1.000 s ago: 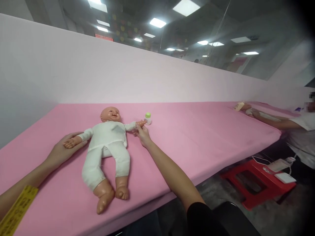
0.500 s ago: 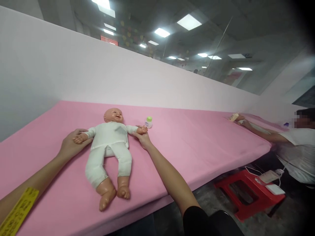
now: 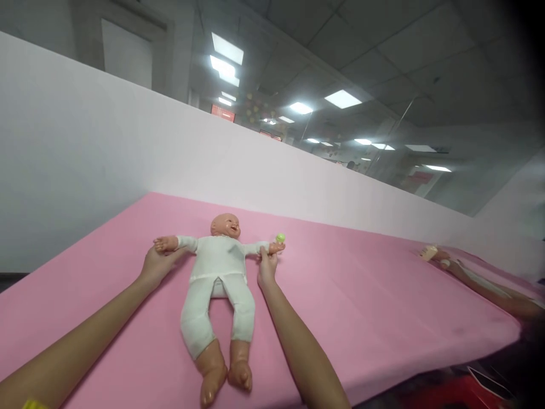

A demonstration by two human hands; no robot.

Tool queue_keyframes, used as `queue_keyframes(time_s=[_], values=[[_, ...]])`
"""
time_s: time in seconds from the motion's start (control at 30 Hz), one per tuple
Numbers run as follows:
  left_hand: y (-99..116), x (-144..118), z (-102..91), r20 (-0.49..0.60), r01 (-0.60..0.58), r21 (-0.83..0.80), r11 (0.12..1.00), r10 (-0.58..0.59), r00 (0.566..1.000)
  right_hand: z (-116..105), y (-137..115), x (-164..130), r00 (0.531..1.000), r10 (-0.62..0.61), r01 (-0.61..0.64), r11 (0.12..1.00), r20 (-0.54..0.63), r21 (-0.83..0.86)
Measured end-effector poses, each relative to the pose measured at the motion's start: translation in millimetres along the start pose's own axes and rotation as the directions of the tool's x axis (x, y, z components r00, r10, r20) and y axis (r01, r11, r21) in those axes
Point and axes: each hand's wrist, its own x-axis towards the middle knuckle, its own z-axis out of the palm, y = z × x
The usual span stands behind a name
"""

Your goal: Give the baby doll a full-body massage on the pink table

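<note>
A baby doll (image 3: 219,261) in a white cloth suit lies on its back on the pink padded table, its smiling head toward the white wall. My left hand (image 3: 156,266) is closed round the doll's wrist on the left side, with the doll's small hand resting over my fingers. On the other side my right hand (image 3: 267,266) pinches the doll's other forearm near the cuff, thumb on top. Both doll arms stretch out sideways. Just behind the doll's hand on the right stands a small bottle (image 3: 280,237) with a green cap, its lower part mostly hidden.
The pink table cover (image 3: 349,284) runs far to the right, where another person's arm (image 3: 489,287) reaches toward a second doll (image 3: 443,257). A white wall (image 3: 255,170) with glass above borders the back. A red stool (image 3: 451,392) shows beneath the right edge.
Both doll arms have been raised from a downward slant to about level, my hands moving up with them. The view has shifted up and left.
</note>
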Motion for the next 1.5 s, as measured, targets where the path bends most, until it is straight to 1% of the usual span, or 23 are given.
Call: queue_keyframes(time_s=[0.07, 0.13, 0.33, 0.47, 0.57, 0.63, 0.7, 0.8, 0.9, 0.97, 1.07, 1.17, 1.27, 1.33, 1.4, 1.43, 1.5], values=[[-1.6, 2.8, -2.6, -0.016, 0.048, -0.081, 0.996, -0.049, 0.999, 3.9, 3.4, 1.2, 1.000, 0.018, -0.018, 1.000, 0.019, -0.001], [-4.3, 5.9, -4.5, -0.042, 0.062, -0.114, 0.992, -0.067, 0.997, 3.6, 3.3, -0.3, 0.998, 0.030, -0.031, 0.999, 0.060, 0.014], [-15.2, 15.5, -4.2, -0.024, 0.086, -0.054, 0.995, -0.087, 0.996, -0.4, -5.8, -7.1, 0.986, 0.119, -0.135, 0.982, 0.118, 0.131], [-14.2, 17.0, -4.3, 0.005, 0.093, -0.005, 0.996, -0.093, 0.996, 1.1, -8.0, -7.0, 0.979, 0.127, -0.144, 0.985, 0.162, 0.098], [-8.4, 14.8, -5.1, 0.046, 0.021, 0.055, 0.998, -0.023, 0.999, 2.4, -7.6, -8.8, 0.977, 0.105, -0.119, 0.991, 0.183, 0.064], [-5.2, 13.7, -5.3, 0.054, -0.023, 0.088, 0.996, 0.019, 0.998, 3.3, -7.5, -11.6, 0.976, 0.088, -0.097, 0.995, 0.197, 0.035], [-3.7, 13.5, -4.7, 0.058, -0.038, 0.099, 0.994, 0.032, 0.998, 4.3, -8.2, -15.0, 0.974, 0.040, -0.039, 0.999, 0.223, -0.009], [-2.7, 14.1, -2.7, 0.074, -0.046, 0.103, 0.994, 0.038, 0.997, 5.6, -11.8, -20.0, 0.962, -0.054, 0.080, 0.993, 0.267, -0.087], [1.0, 13.0, 0.3, 0.079, -0.057, 0.085, 0.995, 0.050, 0.996, 6.9, -18.6, -24.3, 0.951, -0.088, 0.137, 0.979, 0.295, -0.150], [5.9, 10.4, 2.5, 0.096, -0.067, 0.054, 0.996, 0.062, 0.993, 8.1, -23.6, -27.1, 0.941, -0.110, 0.165, 0.975, 0.321, -0.151], [14.2, 5.1, 6.3, 0.126, -0.081, -0.001, 0.997, 0.080, 0.989, 10.1, -28.5, -30.3, 0.920, -0.147, 0.199, 0.974, 0.363, -0.109], [19.5, 1.4, 11.1, 0.125, -0.059, -0.065, 0.996, 0.067, 0.990, 11.0, -27.8, -30.0, 0.913, -0.148, 0.204, 0.973, 0.379, -0.111], [20.3, -0.5, 16.1, 0.115, -0.023, -0.201, 0.979, 0.047, 0.992, 9.5, -23.7, -26.8, 0.932, -0.146, 0.202, 0.969, 0.331, -0.143], [18.3, -1.6, 19.2, 0.128, 0.002, -0.315, 0.949, 0.040, 0.991, 8.0, -21.1, -24.8, 0.948, -0.155, 0.192, 0.975, 0.276, -0.112], [14.3, -2.4, 22.0, 0.133, 0.019, -0.411, 0.911, 0.040, 0.990, 6.9, -20.0, -24.1, 0.955, -0.165, 0.186, 0.981, 0.246, -0.063], [11.9, -2.8, 23.5, 0.119, 0.021, -0.445, 0.895, 0.036, 0.992, 6.6, -20.3, -24.4, 0.954, -0.169, 0.186, 0.981, 0.248, -0.047], [7.3, -3.8, 27.1, 0.048, 0.006, -0.482, 0.876, 0.020, 0.999, 6.6, -21.9, -26.7, 0.942, -0.179, 0.200, 0.979, 0.283, -0.047]])
